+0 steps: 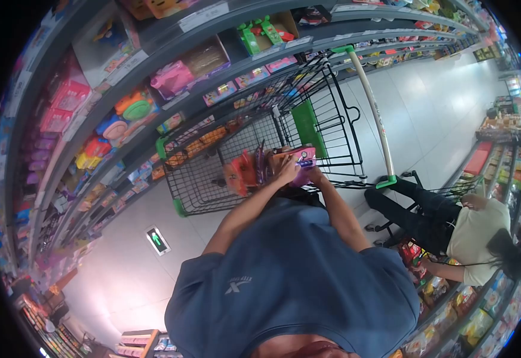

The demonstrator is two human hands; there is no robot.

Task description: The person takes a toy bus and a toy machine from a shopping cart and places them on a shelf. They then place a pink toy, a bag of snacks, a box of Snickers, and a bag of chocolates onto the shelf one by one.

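Right hand (pixel 316 175) is gripping a pink pack (pixel 307 156) at its near edge; left hand (pixel 286 172) is resting fingers on it, grip unclear. Pack is lying between the 2, at the cart's (pixel 305 126) near side, long axis uncertain.

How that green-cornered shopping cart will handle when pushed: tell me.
The shopping cart would probably roll easily, since the floor looks smooth. Its open wire sides suggest little weight for its size, and its wire frame should stay stiff.
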